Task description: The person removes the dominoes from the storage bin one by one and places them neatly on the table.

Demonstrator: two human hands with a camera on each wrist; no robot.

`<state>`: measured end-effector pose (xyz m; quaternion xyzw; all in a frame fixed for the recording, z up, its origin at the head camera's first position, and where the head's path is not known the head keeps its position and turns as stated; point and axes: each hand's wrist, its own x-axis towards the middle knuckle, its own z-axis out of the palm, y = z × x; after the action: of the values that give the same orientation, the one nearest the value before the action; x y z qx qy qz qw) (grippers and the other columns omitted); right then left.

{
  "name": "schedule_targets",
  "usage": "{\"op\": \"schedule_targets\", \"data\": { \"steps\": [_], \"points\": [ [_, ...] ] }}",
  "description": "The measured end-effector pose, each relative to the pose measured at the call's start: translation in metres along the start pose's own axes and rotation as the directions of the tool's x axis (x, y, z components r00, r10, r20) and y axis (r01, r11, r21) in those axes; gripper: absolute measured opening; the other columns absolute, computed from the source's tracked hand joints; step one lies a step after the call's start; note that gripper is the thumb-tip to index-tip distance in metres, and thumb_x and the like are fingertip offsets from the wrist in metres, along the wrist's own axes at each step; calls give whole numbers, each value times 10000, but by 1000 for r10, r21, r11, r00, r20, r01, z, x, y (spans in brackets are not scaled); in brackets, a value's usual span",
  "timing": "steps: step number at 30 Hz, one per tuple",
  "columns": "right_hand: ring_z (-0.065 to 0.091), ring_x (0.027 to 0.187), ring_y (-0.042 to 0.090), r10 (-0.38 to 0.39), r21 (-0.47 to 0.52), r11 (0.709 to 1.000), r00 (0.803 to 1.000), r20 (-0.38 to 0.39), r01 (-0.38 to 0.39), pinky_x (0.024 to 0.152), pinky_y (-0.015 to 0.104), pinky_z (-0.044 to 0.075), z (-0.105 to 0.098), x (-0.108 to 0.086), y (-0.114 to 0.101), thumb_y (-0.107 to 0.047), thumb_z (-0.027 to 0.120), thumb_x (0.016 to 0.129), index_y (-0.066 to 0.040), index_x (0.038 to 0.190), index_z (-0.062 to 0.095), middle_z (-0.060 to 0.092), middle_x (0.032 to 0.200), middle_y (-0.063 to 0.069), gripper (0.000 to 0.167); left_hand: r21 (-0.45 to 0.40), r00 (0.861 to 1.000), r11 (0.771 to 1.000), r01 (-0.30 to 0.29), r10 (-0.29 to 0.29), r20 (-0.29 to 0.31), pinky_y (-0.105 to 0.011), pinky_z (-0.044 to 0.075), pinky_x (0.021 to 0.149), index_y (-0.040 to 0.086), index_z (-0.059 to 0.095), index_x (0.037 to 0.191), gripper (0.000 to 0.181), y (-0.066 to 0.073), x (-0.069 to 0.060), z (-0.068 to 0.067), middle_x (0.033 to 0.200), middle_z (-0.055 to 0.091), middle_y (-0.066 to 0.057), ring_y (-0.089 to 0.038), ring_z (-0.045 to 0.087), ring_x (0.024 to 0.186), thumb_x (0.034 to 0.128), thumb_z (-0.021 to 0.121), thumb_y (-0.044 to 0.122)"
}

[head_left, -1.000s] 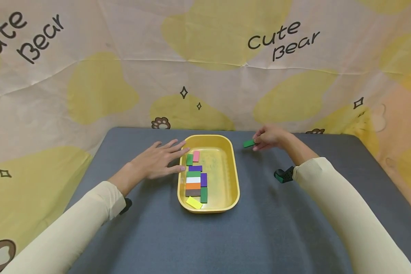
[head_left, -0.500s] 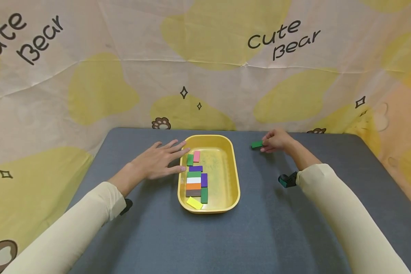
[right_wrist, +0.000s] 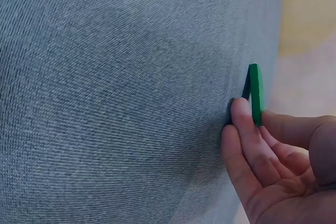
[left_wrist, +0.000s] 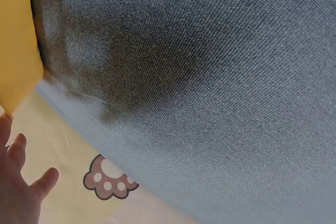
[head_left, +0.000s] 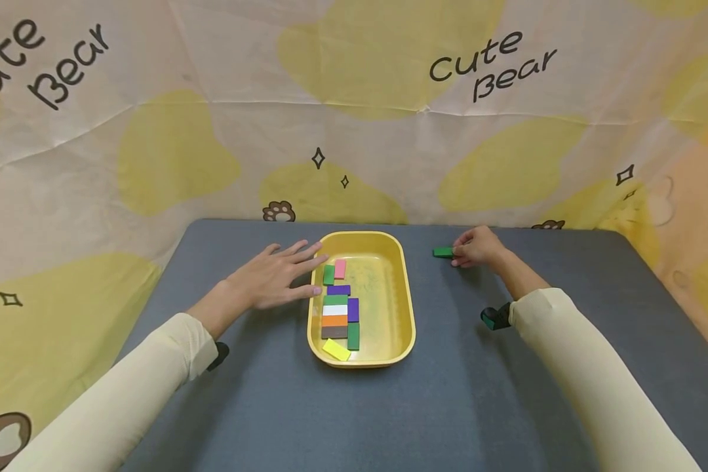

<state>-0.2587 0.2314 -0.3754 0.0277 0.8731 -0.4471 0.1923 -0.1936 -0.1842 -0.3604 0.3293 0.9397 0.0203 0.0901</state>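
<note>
My right hand point(head_left: 476, 249) pinches one end of a flat green block point(head_left: 442, 252) between thumb and fingers, low over the table to the right of the tray. In the right wrist view the green block point(right_wrist: 256, 94) stands on edge, just off or touching the cloth; I cannot tell which. With fingers spread and straight, my left hand point(head_left: 274, 276) lies at the left rim of the yellow tray point(head_left: 409, 295). Along the tray's left side lie several flat blocks, among them a pink block point(head_left: 340, 269), a white block point(head_left: 335, 310), an orange block point(head_left: 334, 320) and a tilted yellow block point(head_left: 336, 349).
A grey-blue cloth covers the table point(head_left: 377, 419). Behind it hangs a printed curtain point(head_left: 354, 78) close to the table's back edge. The tray's raised walls surround the blocks.
My right hand has carried the green block to the right, away from the tray, and then lowered it slightly toward the table. The left hand has stayed in place.
</note>
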Motion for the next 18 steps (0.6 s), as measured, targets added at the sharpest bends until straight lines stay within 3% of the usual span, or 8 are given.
{"op": "schedule_targets", "data": {
  "steps": [8, 18],
  "points": [
    [721, 665, 113, 15, 16, 1000, 998, -59, -14, 702, 297, 593, -1, 1, 4, -10, 572, 989, 190, 1201, 552, 738, 878, 213, 293, 4, 1000, 1000, 12, -12, 7, -645, 171, 1146, 241, 235, 1598, 766, 0, 2, 1, 1661, 152, -9, -291, 134, 1520, 981, 385, 669],
    [725, 676, 108, 56, 13, 998, 996, -76, -56, 713, 293, 592, -1, 3, 5, -33, 581, 990, 185, 1217, 574, 744, 857, 192, 314, -7, 1000, 1000, 7, -7, 8, -650, 167, 1145, 239, 235, 1598, 767, 0, 1, 1, 1663, 140, -6, -292, 130, 1521, 979, 409, 658]
  ]
}}
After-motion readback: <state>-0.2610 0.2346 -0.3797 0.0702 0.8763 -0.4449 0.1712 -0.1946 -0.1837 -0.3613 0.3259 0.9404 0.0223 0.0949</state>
